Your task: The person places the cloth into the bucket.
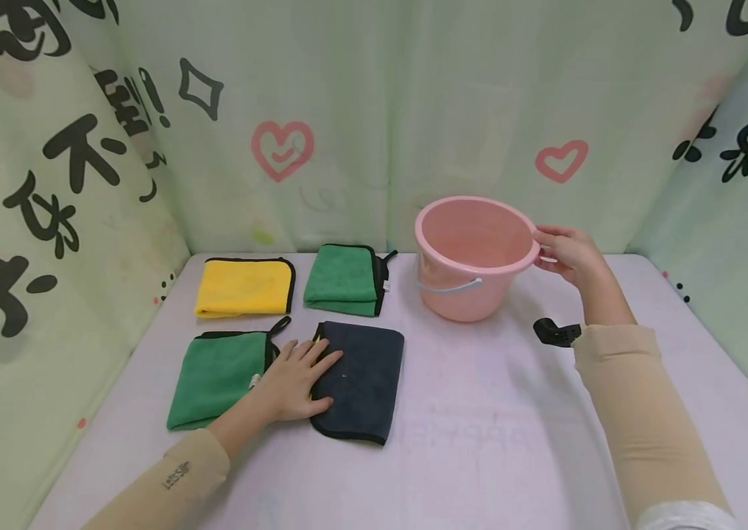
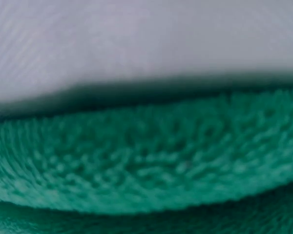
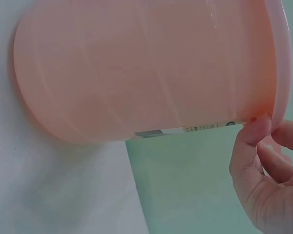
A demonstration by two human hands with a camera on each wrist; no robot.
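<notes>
A pink bucket (image 1: pixel 463 294) with a pale handle stands toward the back of the table. Its rim is pinched at the right side by my right hand (image 1: pixel 569 254); the right wrist view shows thumb and fingers on the bucket rim (image 3: pixel 282 63). My left hand (image 1: pixel 294 383) lies with spread fingers on the left edge of a folded dark navy cloth (image 1: pixel 367 383). Beneath the left wrist is a folded green cloth (image 1: pixel 221 375) with black trim and a loop. Blurred green fabric (image 2: pixel 146 161) fills the lower left wrist view, where the hand itself is hidden.
Behind these lie a folded yellow cloth (image 1: pixel 244 287) and a second folded green cloth (image 1: pixel 342 280). A black wrist-camera piece (image 1: pixel 556 333) juts out beside the right sleeve. Printed curtains (image 1: pixel 347 110) enclose the back and sides of the white table (image 1: pixel 480 456).
</notes>
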